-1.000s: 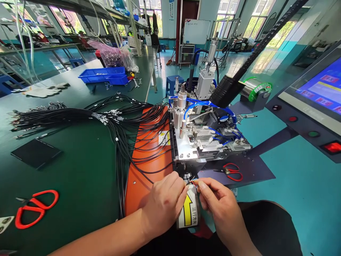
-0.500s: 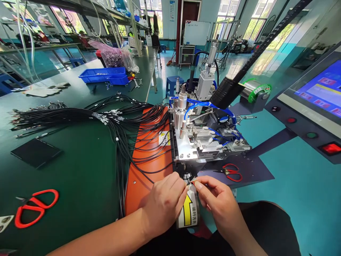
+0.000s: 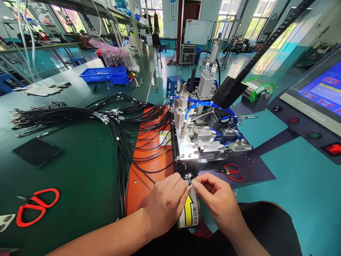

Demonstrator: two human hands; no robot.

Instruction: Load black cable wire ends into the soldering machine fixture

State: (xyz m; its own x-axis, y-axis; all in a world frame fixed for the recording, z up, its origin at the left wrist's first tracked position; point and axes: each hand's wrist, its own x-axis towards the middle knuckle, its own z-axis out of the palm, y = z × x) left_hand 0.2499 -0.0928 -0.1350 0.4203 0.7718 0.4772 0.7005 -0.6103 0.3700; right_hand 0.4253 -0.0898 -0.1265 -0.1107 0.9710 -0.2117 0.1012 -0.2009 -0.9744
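Green bench mat stretches open at lower left. At bottom centre my left hand (image 3: pixel 165 204) and right hand (image 3: pixel 217 202) pinch a thin wire end (image 3: pixel 192 181) at the silver machine's (image 3: pixel 202 142) front edge, above a yellow-arrow label (image 3: pixel 189 213) with Chinese characters.

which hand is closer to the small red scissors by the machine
Right. The right hand sits just below-left of the small red scissors; the left hand is farther off, beyond the yellow arrow label.
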